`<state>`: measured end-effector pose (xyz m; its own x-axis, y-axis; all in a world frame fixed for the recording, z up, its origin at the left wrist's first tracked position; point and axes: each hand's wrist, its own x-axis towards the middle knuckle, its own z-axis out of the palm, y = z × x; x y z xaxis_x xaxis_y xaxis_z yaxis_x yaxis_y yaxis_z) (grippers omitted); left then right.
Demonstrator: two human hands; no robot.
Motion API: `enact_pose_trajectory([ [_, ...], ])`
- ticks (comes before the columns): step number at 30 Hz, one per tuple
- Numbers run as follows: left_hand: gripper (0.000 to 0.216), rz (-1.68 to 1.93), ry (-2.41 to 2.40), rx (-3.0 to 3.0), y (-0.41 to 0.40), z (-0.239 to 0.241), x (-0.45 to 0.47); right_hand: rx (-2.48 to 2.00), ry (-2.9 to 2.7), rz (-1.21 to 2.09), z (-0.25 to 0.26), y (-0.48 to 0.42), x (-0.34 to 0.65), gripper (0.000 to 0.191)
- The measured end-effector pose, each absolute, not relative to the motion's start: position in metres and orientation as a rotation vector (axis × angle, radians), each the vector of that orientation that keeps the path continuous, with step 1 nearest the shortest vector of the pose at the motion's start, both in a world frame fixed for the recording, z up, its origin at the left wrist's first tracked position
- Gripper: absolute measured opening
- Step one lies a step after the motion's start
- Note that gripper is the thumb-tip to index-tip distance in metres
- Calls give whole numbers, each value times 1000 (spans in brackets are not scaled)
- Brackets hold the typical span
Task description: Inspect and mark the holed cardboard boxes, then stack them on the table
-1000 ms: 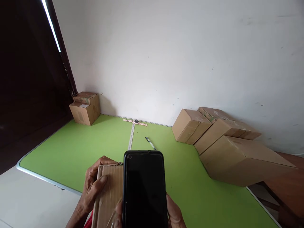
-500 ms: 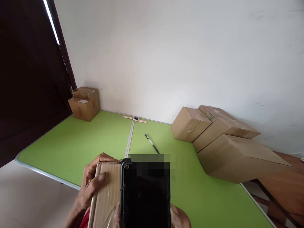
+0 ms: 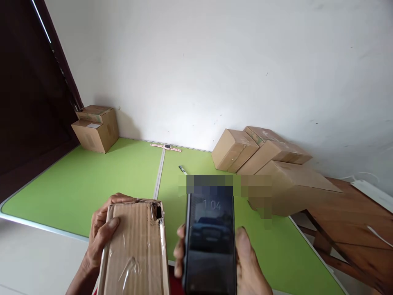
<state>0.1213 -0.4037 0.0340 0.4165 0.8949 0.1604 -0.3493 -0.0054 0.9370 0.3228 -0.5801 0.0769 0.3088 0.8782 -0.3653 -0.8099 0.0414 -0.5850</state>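
My left hand (image 3: 102, 229) is closed round the left side of a cardboard box (image 3: 135, 246), thumb on its top face. The box has clear tape on it and a dark torn hole near its far right corner. In my right hand (image 3: 250, 262) is a smartphone (image 3: 211, 246), held upright, its screen dimly lit with a car picture and the time. Fingers wrap its left edge and the thumb lies along its right. The phone is to the right of the box, apart from it. Part of its top end is blurred out.
A green folding table (image 3: 129, 172) carries a pink-strapped watch (image 3: 167, 146) by the wall and a pen (image 3: 182, 169), partly hidden. Cardboard boxes (image 3: 95, 131) stand at the back left; several more boxes (image 3: 285, 180) lie at the right. A wooden table (image 3: 353, 217) adjoins with a power strip (image 3: 371, 194).
The phone has moved right and up, away from the box, uncovering the torn hole. Its screen has gone from black to lit. The view has shifted slightly to the right.
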Motion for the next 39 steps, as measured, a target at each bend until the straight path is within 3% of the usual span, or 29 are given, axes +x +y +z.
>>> enact_pose_trajectory([
  [3,54,1047,595,1195,-398,29,114,-996,-61,1057,62,-564,358,63],
  [7,56,1110,652,1118,-404,34,119,-1527,-263,754,1,-545,408,71],
  [13,54,1136,736,1107,-413,38,127,-1805,-399,657,-63,-530,441,70],
  [24,49,1109,785,1172,-405,38,135,-2435,-615,403,-66,-532,446,46],
  [29,47,1129,735,1162,-408,38,139,-2586,-716,354,-63,-534,437,58],
  [34,52,1164,728,1163,-406,32,136,-2613,-876,193,-63,-542,428,76],
  [37,59,1169,720,1206,-402,27,136,-2206,-1137,91,-65,-550,393,91],
  [39,65,1178,687,1237,-398,19,138,-1776,-1350,382,-66,-551,358,102],
])
